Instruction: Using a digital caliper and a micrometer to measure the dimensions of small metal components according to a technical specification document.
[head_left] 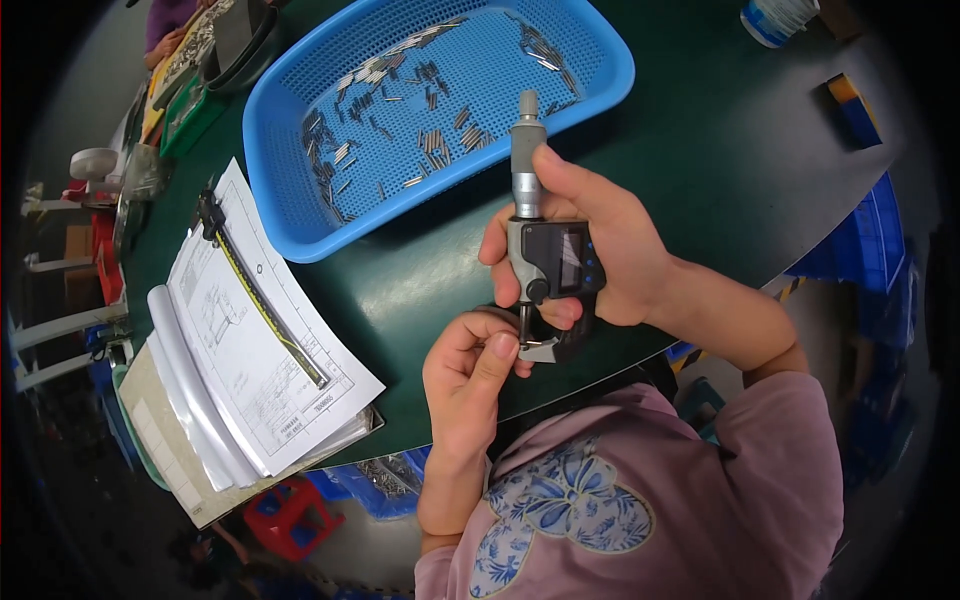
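While gripping a micrometer [545, 250], right hand [610, 250]; left hand [465, 375] pinching a pin at its anvil.

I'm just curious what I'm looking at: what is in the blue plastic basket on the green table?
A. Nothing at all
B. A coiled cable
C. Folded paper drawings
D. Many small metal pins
D: the blue basket holds many small grey metal pins scattered over its mesh floor, while the paper drawings lie beside it on the table.
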